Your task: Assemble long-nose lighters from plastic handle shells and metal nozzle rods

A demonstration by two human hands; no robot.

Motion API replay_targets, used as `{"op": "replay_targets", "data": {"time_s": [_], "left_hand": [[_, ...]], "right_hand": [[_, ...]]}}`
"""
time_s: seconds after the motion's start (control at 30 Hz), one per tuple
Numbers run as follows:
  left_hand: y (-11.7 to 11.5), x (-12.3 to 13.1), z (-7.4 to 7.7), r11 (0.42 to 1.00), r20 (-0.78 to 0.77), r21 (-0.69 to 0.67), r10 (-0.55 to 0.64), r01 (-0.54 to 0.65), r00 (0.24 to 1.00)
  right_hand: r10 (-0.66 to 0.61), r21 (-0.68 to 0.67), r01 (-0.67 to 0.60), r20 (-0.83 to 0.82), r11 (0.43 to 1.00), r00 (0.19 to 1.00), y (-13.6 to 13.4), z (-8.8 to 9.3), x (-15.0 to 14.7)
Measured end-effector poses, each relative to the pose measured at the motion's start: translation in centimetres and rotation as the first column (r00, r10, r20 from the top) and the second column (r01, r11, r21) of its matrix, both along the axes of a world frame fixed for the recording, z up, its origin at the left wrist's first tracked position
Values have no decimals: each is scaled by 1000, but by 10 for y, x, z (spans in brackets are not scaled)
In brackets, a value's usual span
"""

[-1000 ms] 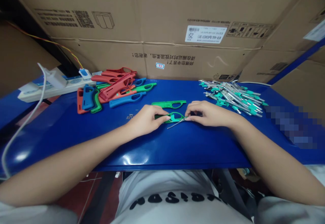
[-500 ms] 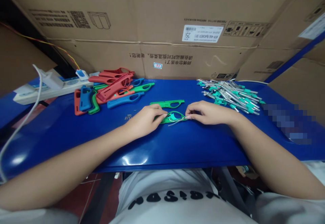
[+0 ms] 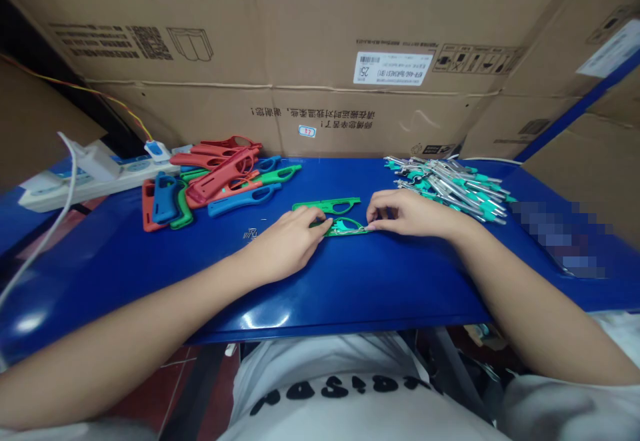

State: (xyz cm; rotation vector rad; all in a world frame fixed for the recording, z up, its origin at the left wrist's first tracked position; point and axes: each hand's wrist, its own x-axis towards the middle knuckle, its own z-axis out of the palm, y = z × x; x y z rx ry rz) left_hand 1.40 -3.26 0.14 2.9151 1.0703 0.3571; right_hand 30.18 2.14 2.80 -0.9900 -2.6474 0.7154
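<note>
A green lighter shell half (image 3: 329, 233) lies on the blue table between my hands, its hollow side up. In it sit a teal trigger (image 3: 341, 226) and a thin pale wire or tube (image 3: 354, 231) running toward the right end. My left hand (image 3: 290, 238) is closed on the shell's left end, hiding that part. My right hand (image 3: 400, 213) pinches the narrow right end of the shell, where the wire's tip is too small to make out. Just behind lies a second green shell half (image 3: 334, 205), partly covered by my left fingers.
At the left is a pile of red, blue and green lighter shells (image 3: 225, 174), beside a white power strip (image 3: 100, 178). Silver rods with teal parts (image 3: 450, 184) are heaped at the right. Small metal pins (image 3: 250, 234) lie near my left wrist. A cardboard box (image 3: 300, 48) walls off the back.
The pale wire or tube that stuck out below the shell now lies along it. My left fingers have shifted slightly right over the shell. The view has moved a little.
</note>
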Motion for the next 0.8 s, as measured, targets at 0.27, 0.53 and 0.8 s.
{"op": "replay_targets", "data": {"time_s": [0.27,0.53,0.8], "left_hand": [[1,1,-2,1000,53,-2,-8,8,999],[-1,3,1,1000,46,-21,1,0,999],[0,3,2,999,37,-42,6,-4,999]], "right_hand": [[55,163,-65,67,985,996,-11,1,-10],[66,278,-121,197,953,978,-19,3,-15],[67,250,-103,150,963,986,-21,2,-19]]}}
